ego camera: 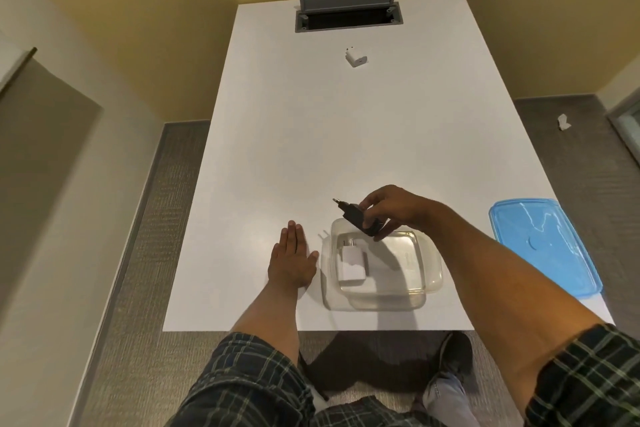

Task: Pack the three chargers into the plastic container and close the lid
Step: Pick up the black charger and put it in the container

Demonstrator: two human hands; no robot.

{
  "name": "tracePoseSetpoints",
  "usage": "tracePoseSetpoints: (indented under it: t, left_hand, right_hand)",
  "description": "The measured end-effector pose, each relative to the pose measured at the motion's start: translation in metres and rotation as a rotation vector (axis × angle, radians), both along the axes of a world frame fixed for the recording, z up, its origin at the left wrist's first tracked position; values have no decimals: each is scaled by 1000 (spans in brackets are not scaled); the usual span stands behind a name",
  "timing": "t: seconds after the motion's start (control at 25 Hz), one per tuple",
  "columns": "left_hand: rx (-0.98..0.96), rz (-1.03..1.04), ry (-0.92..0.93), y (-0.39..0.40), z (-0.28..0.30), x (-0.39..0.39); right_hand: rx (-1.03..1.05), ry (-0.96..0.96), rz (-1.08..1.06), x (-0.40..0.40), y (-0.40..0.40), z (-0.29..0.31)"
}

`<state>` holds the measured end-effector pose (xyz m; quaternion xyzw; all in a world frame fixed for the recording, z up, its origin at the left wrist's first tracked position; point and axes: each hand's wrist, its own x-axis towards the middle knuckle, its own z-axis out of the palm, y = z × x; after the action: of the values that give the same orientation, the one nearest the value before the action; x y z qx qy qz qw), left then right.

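Right hand [388, 208] fingers grip a black charger [358, 218] above the container [433, 274], which holds a white charger [352, 263]; left hand [292, 262] lies flat, open, beside it.

A black charger [358, 218] sits pinched in the right hand's fingers [372, 215], tilted, prongs pointing up and away, just above the clear container [433, 274]. A white charger [352, 262] lies flat inside it, below those fingers. Another white one [356, 58] lies far beyond them. The blue lid [543, 246] lies off, right of the container.
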<state>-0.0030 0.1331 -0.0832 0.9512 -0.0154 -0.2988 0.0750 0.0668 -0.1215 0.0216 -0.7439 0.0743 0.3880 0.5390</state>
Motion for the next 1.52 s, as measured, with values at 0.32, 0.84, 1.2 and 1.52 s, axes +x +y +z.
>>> tracePoseSetpoints:
  t: [0.32,0.84,1.2,1.52]
  left_hand:
    - [-14,-33,126,6,11,1]
    - [-13,-36,115,7,10,-4]
    - [-16,-28,111,7,6,-5]
    - [-33,-21,91,8,0,-5]
  right_hand:
    - [-281,-28,145,-17,1,13]
    - [-800,-176,234,-52,14,-15]
    - [-811,-111,236,-61,25,-35]
    - [-766,-6,256,-59,28,-51]
